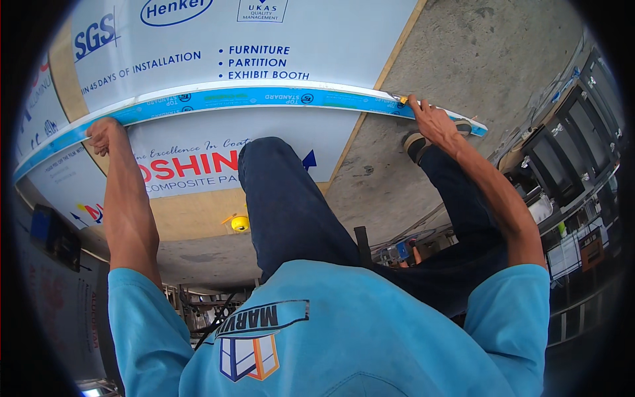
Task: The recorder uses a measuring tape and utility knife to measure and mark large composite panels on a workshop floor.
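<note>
A long white profile strip [248, 97], faced with blue printed film, lies across a large printed panel sheet [264, 129]. It looks bowed in the fisheye view. Toward its left end, my left hand [106, 135] is closed at the near edge, fingers curled against the strip. Near the right end, past the sheet's edge, my right hand [433, 122] grips the strip with its arm stretched out. A small yellow piece [402, 100] shows by the right fingertips; its kind is unclear. My fingers partly hide the strip at both places.
My knee rests over the panel sheet, and my shoe [417, 145] stands on the concrete floor [450, 40] near the strip's right end. A small round yellow object [240, 223] lies near the sheet's front edge. Dark framed panels [562, 149] stand at the right.
</note>
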Available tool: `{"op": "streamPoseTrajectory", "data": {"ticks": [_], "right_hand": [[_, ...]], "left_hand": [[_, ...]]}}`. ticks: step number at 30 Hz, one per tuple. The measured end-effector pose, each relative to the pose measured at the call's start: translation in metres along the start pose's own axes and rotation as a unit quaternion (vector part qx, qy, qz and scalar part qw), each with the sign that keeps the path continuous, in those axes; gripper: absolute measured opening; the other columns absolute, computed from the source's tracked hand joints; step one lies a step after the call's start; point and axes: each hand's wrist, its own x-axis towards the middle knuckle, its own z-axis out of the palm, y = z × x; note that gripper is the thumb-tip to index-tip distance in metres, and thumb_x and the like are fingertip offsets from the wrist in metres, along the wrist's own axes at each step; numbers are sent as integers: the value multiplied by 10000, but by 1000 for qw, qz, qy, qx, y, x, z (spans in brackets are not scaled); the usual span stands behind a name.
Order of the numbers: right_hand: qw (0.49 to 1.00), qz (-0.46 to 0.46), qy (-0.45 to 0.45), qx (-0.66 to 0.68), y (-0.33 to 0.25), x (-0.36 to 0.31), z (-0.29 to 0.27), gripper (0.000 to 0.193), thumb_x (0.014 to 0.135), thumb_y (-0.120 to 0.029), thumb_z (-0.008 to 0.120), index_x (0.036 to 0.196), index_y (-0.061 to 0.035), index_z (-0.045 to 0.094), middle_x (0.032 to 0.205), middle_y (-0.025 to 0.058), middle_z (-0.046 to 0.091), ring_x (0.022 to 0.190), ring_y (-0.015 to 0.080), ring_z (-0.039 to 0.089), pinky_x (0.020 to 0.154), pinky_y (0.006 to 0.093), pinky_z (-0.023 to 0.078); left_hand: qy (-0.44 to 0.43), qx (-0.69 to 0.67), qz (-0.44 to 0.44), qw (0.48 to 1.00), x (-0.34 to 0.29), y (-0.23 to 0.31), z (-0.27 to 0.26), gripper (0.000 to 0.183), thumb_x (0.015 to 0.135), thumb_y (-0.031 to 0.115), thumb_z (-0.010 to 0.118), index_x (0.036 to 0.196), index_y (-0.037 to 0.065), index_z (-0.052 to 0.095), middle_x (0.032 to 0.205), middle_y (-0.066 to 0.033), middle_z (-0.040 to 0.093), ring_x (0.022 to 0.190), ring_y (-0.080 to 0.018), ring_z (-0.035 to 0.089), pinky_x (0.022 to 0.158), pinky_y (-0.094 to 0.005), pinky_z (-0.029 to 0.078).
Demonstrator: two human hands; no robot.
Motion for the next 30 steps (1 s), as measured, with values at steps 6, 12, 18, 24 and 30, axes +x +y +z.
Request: {"op": "streamPoseTrajectory", "data": {"ticks": [6,12,18,24,30], "right_hand": [[992,31,45,111,-55,-14,-66,427,917,-111,447,1312,0,331,921,224,569,704,357,634,576,430,526],[968,-88,158,174,-181,68,-217,393,926,-127,437,1291,-17,342,884,214,563,688,356,626,580,430,524],[934,-240,219,150,-355,193,-339,374,908,-132,458,1245,6,374,875,218,600,689,366,640,598,434,528],[930,-272,209,133,-427,241,-376,382,872,-113,495,1206,33,380,895,261,608,744,400,648,629,450,536],[944,-251,186,107,-439,237,-373,417,851,-103,520,1201,63,365,874,271,604,728,391,658,599,427,557]], "left_hand": [[-55,-24,-36,998,-28,-1,-45,477,897,435,393,922,28,639,1026,-167,542,1011,-320,498,874,-474,372],[-207,-64,13,976,-59,10,-96,570,955,466,268,1146,18,564,1199,-151,454,1120,-306,400,946,-467,304],[-190,-72,22,979,-39,4,-95,616,960,499,211,1161,25,549,1225,-167,425,1138,-309,384,956,-469,280],[-215,-91,3,972,-44,7,-96,554,959,486,270,1154,31,520,1252,-196,401,1150,-344,369,963,-495,269],[-204,-83,21,975,-40,3,-92,557,961,492,254,1166,37,501,1247,-198,393,1154,-339,364,961,-502,263]]}}
